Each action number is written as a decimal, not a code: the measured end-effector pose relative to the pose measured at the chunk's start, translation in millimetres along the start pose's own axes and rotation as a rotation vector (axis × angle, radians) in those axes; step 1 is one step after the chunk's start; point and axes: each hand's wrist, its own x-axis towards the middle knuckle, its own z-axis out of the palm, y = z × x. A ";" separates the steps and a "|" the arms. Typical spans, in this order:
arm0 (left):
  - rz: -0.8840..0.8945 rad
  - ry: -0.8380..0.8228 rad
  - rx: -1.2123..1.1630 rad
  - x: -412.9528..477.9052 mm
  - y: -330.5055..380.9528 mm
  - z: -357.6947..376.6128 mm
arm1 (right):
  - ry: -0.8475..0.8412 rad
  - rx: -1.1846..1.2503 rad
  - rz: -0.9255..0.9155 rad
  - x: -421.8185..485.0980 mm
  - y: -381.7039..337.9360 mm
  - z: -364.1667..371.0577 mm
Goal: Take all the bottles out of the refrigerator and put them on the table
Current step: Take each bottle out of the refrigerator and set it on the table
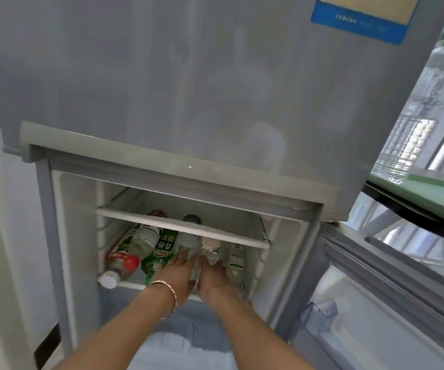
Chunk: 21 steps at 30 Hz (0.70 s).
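- Head view, centre of the frame: the refrigerator [215, 102] stands with its lower door [375, 303] swung open to the lower right; the upper door is shut, with a blue sticker [359, 17] at the upper right.
- Lower middle: both arms reach into the open compartment; the left hand [175, 273], with a bracelet [167, 292] on its wrist, and the right hand [215, 279] lie side by side on the lower shelf [130, 285]; between them sits a clear bottle [188, 241], lying on its side with its cap [192, 218] pointing to the back.
- The grip: the left fingers are spread along the clear bottle's left flank, touching it; the right fingers rest on its right side; neither hand looks closed round it yet, so I judge this the start of a grasp, though blur hides the fingertips.
- Left of the hands: a green-labelled bottle [162, 249], another clear bottle [144, 239], a red-capped bottle [124, 261] and a white-capped one [108, 279], all lying down; right of the hands, what looks like one more bottle [236, 256] by the wall.
- An upper shelf [183, 231] crosses above them, seemingly bare.
- Progress: the worktop is not clearly in view; a green surface [415, 193] at the right edge may be it, I cannot tell; at least five bottles remain inside, so most of the job looks undone.
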 end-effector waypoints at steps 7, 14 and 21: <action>0.083 0.060 -0.022 -17.6 18.3 -25.0 | 0.383 -0.202 -0.036 -57.8 -15.3 -40.9; 0.160 0.066 -0.295 -64.5 40.6 -64.6 | 0.193 -0.207 -0.118 -138.5 -25.4 -98.0; 0.262 0.103 -0.485 -116.4 63.2 -121.4 | 0.133 -0.058 -0.058 -213.0 -41.1 -171.3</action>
